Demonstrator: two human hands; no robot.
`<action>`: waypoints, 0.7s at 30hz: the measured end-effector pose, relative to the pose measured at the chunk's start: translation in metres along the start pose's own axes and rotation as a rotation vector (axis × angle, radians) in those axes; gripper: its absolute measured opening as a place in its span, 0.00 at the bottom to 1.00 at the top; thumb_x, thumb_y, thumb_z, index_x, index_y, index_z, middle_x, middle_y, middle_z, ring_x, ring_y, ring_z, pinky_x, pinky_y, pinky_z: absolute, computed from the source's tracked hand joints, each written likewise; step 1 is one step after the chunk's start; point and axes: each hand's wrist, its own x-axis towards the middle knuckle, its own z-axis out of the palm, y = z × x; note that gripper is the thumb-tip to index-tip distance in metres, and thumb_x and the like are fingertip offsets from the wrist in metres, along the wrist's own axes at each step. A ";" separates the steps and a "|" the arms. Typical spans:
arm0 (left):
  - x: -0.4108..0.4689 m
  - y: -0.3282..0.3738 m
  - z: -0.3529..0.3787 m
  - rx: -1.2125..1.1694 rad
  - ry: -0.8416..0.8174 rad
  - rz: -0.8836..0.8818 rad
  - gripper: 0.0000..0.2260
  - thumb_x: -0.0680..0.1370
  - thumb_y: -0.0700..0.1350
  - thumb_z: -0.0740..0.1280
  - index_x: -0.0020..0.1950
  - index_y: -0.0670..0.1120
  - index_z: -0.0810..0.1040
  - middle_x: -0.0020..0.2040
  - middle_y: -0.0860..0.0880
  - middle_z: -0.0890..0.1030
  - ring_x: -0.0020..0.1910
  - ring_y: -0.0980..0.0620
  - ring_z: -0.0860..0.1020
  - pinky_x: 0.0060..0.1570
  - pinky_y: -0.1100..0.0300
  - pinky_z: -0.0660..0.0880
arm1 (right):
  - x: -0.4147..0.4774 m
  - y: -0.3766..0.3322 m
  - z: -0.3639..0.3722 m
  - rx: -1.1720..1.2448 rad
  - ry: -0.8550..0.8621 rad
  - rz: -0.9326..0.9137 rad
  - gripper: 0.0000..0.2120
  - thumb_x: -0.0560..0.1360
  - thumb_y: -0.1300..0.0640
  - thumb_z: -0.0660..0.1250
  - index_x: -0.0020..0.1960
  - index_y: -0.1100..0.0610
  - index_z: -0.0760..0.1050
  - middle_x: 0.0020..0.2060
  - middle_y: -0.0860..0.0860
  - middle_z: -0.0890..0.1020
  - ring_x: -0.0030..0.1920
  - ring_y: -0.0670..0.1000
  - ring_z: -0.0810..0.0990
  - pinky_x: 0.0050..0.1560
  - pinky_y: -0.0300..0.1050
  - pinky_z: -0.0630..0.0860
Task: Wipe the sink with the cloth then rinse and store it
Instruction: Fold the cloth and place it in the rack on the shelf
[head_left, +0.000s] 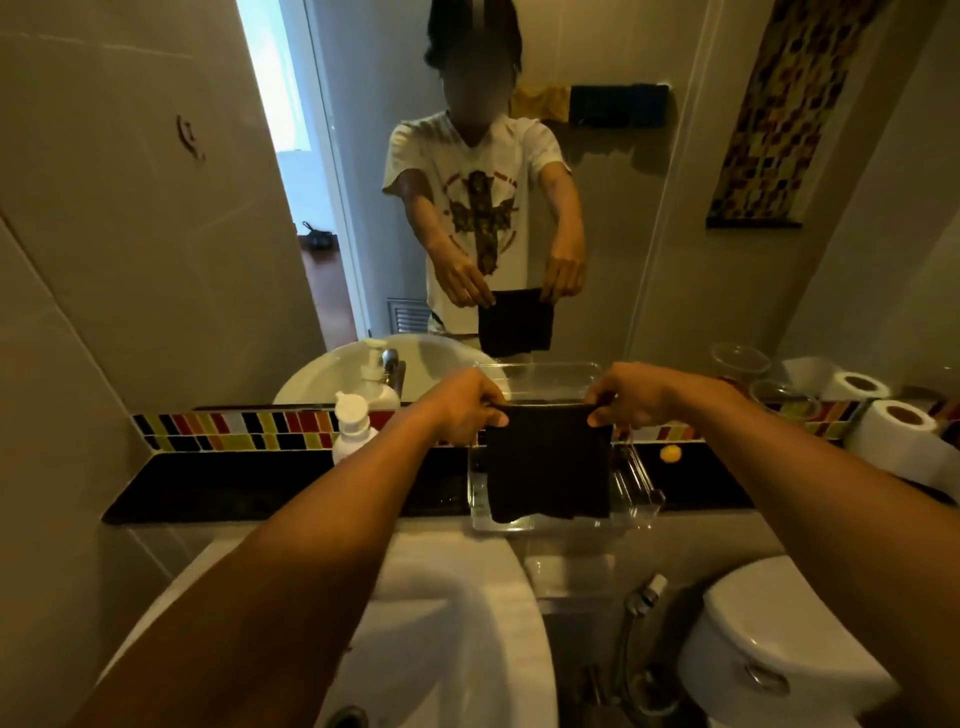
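A: Nearest first. What's low in view?

B: One white ceramic sink basin, bottom centre, both forearms crossing over it. To its right, one white toilet cistern with a chrome flush button, and one chrome spray hose hanging between them.

A: Hands?

B: Two, both bare. Left hand and right hand each pinch a top corner of one dark square cloth, fingers closed on the fabric, thumbs forward. The cloth hangs flat and taut between them.

A: Where does it hang?

B: Over one clear plastic rectangular tray standing on the black stone ledge. The lower edge of the cloth reaches down near the tray's front wall; whether it touches, cannot tell.

A: Rest of the ledge?

B: One white pump bottle left of the left hand. One small yellow round object right of the tray. One white toilet paper roll at far right. Clear lidded tubs beyond it, count uncertain.

A: Behind?

B: One strip of multicoloured mosaic tiles, then one wall mirror reflecting the person, the cloth and the tray.
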 end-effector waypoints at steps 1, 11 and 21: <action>0.007 -0.002 0.002 -0.001 0.006 -0.011 0.10 0.77 0.41 0.67 0.57 0.42 0.79 0.52 0.45 0.80 0.44 0.56 0.77 0.50 0.57 0.76 | 0.010 0.007 0.001 0.002 0.005 -0.001 0.06 0.77 0.54 0.65 0.51 0.54 0.78 0.47 0.54 0.81 0.46 0.52 0.80 0.48 0.46 0.77; 0.057 -0.034 0.044 0.053 0.291 -0.119 0.08 0.78 0.43 0.66 0.56 0.48 0.80 0.52 0.48 0.81 0.53 0.51 0.78 0.56 0.52 0.77 | 0.080 0.046 0.050 0.118 0.327 -0.100 0.08 0.77 0.57 0.64 0.55 0.51 0.77 0.49 0.51 0.80 0.47 0.48 0.79 0.49 0.45 0.77; 0.020 -0.082 0.117 0.426 0.188 -0.078 0.13 0.79 0.54 0.60 0.48 0.49 0.82 0.54 0.50 0.80 0.59 0.51 0.72 0.60 0.54 0.65 | 0.089 0.061 0.143 0.232 -0.051 -0.032 0.11 0.79 0.61 0.59 0.58 0.54 0.76 0.59 0.52 0.78 0.59 0.51 0.76 0.58 0.43 0.72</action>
